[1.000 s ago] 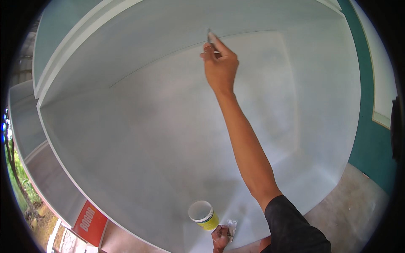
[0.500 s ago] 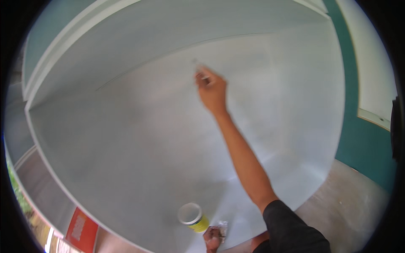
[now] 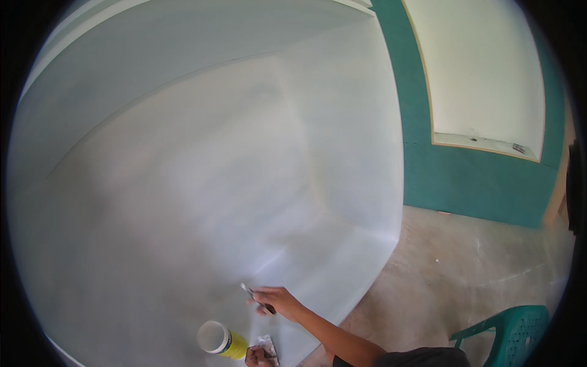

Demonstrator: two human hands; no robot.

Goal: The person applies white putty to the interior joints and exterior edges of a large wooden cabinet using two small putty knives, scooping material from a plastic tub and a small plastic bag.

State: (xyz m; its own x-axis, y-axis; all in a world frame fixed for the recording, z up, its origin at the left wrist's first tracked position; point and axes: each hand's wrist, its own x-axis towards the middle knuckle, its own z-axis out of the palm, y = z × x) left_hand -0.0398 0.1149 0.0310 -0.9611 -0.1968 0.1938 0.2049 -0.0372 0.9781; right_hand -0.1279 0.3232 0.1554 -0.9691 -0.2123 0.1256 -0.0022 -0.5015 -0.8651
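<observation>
My right hand is closed round a slim tool with a pale tip and a darker shaft. It is above the lower inner face of a large pale grey-white box-like recess. My left hand, cut by the lower edge, is closed on a flat, whitish, stained piece. Just left of that hand is a yellow tub with a white rim, its mouth tilted toward me. I cannot tell whether the left fingers touch the tub.
A raised edge bounds the recess on the right. Beyond stands a green panel round a pale niche with small bits on its ledge. A green plastic chair is at the lower right on the dusty floor.
My right hand has come down from high on the back surface to near the tub, the tool still in it. The view has swung right, bringing the chair and more of the niche into sight.
</observation>
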